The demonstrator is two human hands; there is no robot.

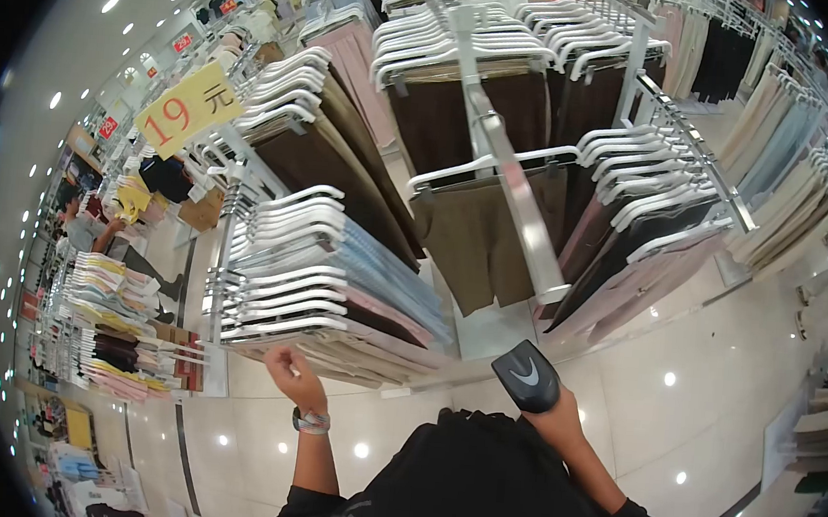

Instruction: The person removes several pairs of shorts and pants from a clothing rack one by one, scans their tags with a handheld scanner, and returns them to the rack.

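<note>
1. The black top (483,488) of the person is closest to the camera, at the bottom of the view.
2. The right hand (557,418) is closed around a dark handheld scanner (526,375), held up in front of the rack.
3. The left hand (290,370), with a watch (311,421) on the wrist, has its fingers bent and touches the lowest garments on white hangers (283,311).
4. Above hangs a yellow price sign (189,108).
</note>
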